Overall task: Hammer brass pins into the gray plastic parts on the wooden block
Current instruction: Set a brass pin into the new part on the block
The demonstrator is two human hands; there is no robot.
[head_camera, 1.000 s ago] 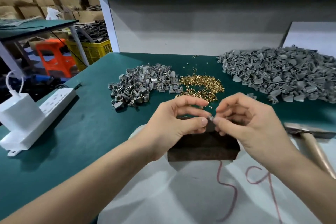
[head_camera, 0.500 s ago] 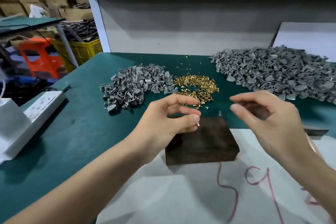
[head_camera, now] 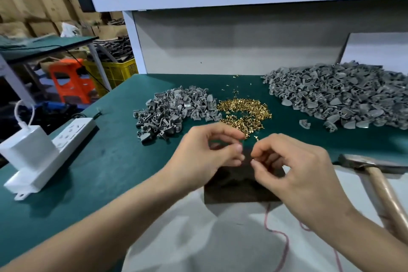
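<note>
The left hand [head_camera: 205, 152] and right hand [head_camera: 293, 168] hover over the far edge of the wooden block [head_camera: 238, 185], fingers curled and tips almost meeting. I cannot tell whether either pinches anything. The brass pins [head_camera: 245, 110] lie heaped on the green counter [head_camera: 110, 161] just beyond, beside gray plastic parts [head_camera: 174, 110].

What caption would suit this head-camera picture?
Left hand and right hand meet over a wooden block, beside brass pins, gray plastic parts and a hammer.
</note>
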